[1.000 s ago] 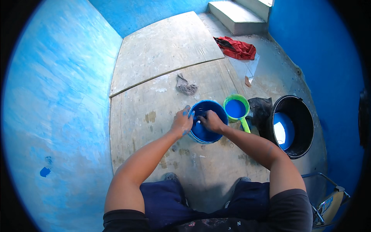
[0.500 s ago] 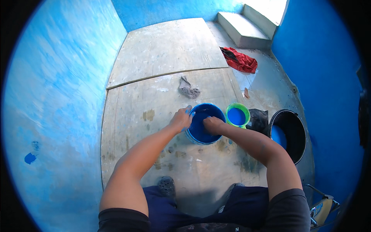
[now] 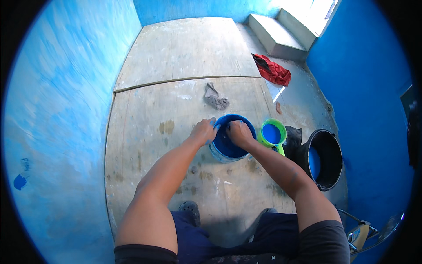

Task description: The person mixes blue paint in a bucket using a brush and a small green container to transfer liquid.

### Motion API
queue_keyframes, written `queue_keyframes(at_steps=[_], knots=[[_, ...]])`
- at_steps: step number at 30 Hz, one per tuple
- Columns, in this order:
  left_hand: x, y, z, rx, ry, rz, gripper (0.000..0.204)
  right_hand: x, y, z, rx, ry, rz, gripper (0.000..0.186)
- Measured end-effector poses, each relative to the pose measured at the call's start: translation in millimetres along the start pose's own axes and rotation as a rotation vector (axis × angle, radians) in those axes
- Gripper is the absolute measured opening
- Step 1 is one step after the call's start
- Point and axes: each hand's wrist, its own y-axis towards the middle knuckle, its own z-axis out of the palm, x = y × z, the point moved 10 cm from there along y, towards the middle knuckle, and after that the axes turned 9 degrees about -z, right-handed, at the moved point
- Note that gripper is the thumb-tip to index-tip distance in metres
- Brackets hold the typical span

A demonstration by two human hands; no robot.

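Observation:
A blue bucket (image 3: 217, 154) of dark blue paint stands on the boards in front of me. My left hand (image 3: 205, 131) grips its left rim, and blue paint marks the fingertips. Inside the bucket's mouth, above the paint, is my right hand (image 3: 240, 133) with its fingers curled closed. Whatever it may hold is hidden by the hand and the dark inside. Just right of the bucket stands a light green pitcher (image 3: 262, 140) with brighter blue paint in it, its handle toward me.
A large black bucket (image 3: 330, 159) tilts at the right with blue paint inside, beside a black plastic bag (image 3: 293, 138). Ahead lie a grey rag (image 3: 217, 100) and a red cloth (image 3: 276, 73). Concrete steps (image 3: 274, 40) rise at the far right; blue walls (image 3: 57, 110) flank me.
My right hand has moved up and toward the far side inside the bucket. My left hand stays on the rim. The view has shifted slightly.

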Motion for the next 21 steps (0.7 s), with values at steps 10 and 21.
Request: queue_keyframes(at_steps=[10, 21], knots=[[-3, 15, -3, 0.140, 0.050, 0.017, 0.041, 9, -4, 37, 0.145, 0.481, 0.092, 0.024], [15, -2, 35, 0.577, -0.169, -0.230, 0.069, 8, -27, 41, 0.406, -0.030, -0.022, 0.026]])
